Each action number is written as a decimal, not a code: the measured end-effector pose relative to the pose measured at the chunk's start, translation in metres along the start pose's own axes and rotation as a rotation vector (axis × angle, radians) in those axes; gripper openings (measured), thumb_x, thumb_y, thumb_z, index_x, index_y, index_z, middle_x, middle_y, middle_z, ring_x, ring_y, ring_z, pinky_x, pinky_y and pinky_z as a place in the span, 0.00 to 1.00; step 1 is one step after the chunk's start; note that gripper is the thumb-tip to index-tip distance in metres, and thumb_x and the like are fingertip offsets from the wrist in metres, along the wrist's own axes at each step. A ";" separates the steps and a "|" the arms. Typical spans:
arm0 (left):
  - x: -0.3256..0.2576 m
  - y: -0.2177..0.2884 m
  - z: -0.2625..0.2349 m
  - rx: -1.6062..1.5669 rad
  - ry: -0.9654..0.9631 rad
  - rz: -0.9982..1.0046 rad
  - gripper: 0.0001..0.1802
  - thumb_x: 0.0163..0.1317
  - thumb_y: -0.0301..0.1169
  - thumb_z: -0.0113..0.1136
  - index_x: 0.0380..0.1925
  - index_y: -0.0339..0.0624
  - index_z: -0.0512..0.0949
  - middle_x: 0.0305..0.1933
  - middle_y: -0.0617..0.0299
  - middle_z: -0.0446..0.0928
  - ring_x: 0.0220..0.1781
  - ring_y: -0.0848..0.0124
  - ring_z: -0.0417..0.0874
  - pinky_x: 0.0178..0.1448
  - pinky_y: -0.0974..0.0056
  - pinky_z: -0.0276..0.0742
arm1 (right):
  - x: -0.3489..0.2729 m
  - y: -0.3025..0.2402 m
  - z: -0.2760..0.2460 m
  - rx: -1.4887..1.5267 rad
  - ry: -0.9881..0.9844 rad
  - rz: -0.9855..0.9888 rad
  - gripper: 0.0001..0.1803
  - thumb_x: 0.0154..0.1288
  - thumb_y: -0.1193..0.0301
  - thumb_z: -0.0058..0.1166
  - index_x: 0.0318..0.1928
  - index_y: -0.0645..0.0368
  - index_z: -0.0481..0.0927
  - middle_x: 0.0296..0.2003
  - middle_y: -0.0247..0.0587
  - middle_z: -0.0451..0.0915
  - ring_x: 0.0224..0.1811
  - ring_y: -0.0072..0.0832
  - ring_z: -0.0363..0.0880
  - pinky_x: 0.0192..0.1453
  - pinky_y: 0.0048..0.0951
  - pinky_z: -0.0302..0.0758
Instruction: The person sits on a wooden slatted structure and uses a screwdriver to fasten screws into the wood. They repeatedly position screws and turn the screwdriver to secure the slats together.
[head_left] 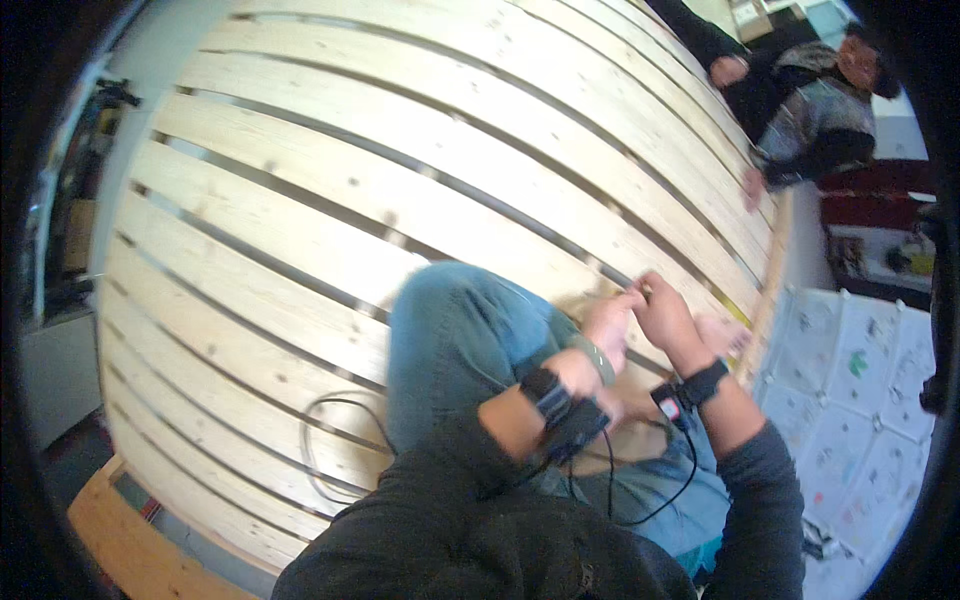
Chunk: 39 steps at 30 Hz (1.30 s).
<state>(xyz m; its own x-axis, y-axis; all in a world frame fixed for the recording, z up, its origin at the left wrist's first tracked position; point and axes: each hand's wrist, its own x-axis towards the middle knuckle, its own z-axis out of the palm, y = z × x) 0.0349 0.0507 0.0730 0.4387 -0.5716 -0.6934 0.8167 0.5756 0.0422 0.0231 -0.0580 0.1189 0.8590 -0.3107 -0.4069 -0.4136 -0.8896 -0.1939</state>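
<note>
Slatted wooden platform (400, 190) fills the centre and spreads toward 11 and 1 o'clock; the person kneels on it at 6 o'clock, bent knee (450, 320) just left of both hands. Left hand (608, 325) and right hand (662, 312) meet fingertip to fingertip on a slat at about 3 o'clock of the knee, with a looped cable (325, 440) lying on the slats at 8 o'clock. A second person (800, 100) sits at the platform's far edge at 1 o'clock, and floor mats (850, 400) lie beyond the edge at 4 o'clock.

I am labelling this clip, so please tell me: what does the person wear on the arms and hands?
Both hands are bare. The left hand and right hand each have a black wrist strap carrying a small black device with thin black cables. Dark grey sleeves are pushed up the forearms.
</note>
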 end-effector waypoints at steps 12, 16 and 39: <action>-0.161 0.511 -0.162 1.209 0.822 0.622 0.53 0.57 0.71 0.37 0.68 0.37 0.54 0.71 0.47 0.54 0.73 0.58 0.53 0.70 0.51 0.51 | -0.017 -0.008 0.002 0.149 -0.054 -0.076 0.13 0.57 0.64 0.53 0.39 0.58 0.77 0.32 0.55 0.81 0.38 0.51 0.79 0.44 0.45 0.75; -0.142 0.378 -0.137 1.691 0.208 0.321 0.45 0.62 0.64 0.41 0.67 0.40 0.58 0.67 0.58 0.64 0.68 0.64 0.60 0.68 0.53 0.58 | -0.015 -0.012 0.007 0.148 0.017 -0.171 0.14 0.56 0.64 0.50 0.35 0.61 0.80 0.32 0.55 0.81 0.38 0.50 0.79 0.45 0.45 0.75; -0.065 -0.044 -0.069 2.883 -0.793 0.512 0.31 0.57 0.61 0.49 0.44 0.49 0.81 0.57 0.52 0.72 0.63 0.56 0.67 0.65 0.50 0.55 | -0.047 0.013 0.034 0.357 0.168 -0.138 0.13 0.58 0.66 0.48 0.38 0.63 0.74 0.30 0.55 0.80 0.36 0.49 0.80 0.43 0.47 0.76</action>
<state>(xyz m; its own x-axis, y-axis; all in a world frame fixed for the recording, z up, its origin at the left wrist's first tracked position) -0.0554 0.1032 0.0664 0.0948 -0.9394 -0.3296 -0.9204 -0.2088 0.3305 -0.0331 -0.0432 0.1048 0.9389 -0.2730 -0.2097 -0.3441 -0.7640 -0.5459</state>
